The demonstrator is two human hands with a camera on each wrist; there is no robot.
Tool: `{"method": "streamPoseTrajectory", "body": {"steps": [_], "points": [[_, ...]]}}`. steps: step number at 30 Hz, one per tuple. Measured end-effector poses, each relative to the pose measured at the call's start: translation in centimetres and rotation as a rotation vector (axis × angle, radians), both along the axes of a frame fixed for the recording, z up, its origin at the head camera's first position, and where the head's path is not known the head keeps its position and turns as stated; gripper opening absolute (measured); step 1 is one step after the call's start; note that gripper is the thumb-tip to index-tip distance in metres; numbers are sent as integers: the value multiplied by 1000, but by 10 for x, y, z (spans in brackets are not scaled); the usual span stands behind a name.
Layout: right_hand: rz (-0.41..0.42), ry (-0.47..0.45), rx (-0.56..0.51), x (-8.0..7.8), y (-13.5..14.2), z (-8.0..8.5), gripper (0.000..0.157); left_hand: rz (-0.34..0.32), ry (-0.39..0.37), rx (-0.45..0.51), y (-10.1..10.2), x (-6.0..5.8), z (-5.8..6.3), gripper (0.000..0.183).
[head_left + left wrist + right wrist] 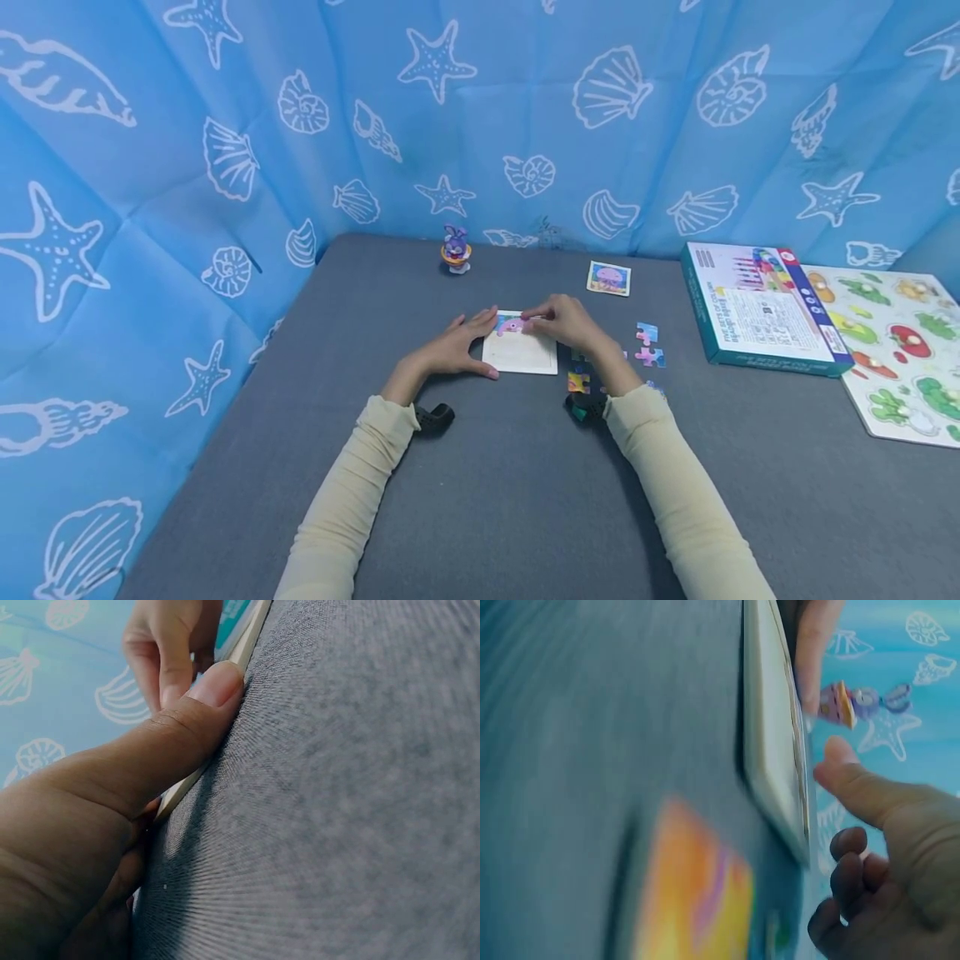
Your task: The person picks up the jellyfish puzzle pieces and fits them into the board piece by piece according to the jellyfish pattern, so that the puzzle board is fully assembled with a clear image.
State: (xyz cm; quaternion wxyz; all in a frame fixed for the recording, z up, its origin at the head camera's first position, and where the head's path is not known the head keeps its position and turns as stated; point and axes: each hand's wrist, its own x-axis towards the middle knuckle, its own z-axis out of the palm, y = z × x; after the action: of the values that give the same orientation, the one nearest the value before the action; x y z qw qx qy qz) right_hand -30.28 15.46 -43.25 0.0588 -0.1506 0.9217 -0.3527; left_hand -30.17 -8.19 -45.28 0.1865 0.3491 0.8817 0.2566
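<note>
My left hand (457,343) holds the left side of a shallow cream puzzle tray (517,360), thumb along its front edge and fingertips by its far left corner. In the left wrist view the thumb (187,712) presses against the tray's rim. Blue and pink jigsaw pieces (508,325) with part of a pink sea creature lie in the tray's far left part. My right hand (567,323) is over the tray's far side, its thumb and forefinger pinching a pink puzzle piece (532,324) there. The right wrist view shows its other fingers (847,874) curled.
Loose puzzle pieces (650,357) lie right of the tray, some under my right forearm. Behind are a small picture card (608,278) and a purple rabbit toy (455,248). A boxed set (765,308) and a vegetable board (907,350) lie at the right.
</note>
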Motion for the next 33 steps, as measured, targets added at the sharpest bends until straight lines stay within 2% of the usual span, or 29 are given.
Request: {"method": "streamPoseTrajectory", "body": {"steps": [3,6,10,16,20,29,33], "points": [[2,-25,10,5,17,5,29,3,13,-1,-1,0,-1,99],[-26,-12,45,13,45,12,35,7,28,1,-1,1,-2,100],[-143,36,89,25,84,17,40,10,36,16,-3,2,-2,100],[-294,10,106,45,122,15,44,-6,36,29,-1,0,-3,101],[-342,14,126,53,129,13,44,-10,32,34,0,-1,-5,101],[-437,-14,144,58,130,7,35,-12,35,31,0,-1,-7,101],[-442,-7,128,57,131,5,34,-4,41,28,1,-1,-7,101]]}}
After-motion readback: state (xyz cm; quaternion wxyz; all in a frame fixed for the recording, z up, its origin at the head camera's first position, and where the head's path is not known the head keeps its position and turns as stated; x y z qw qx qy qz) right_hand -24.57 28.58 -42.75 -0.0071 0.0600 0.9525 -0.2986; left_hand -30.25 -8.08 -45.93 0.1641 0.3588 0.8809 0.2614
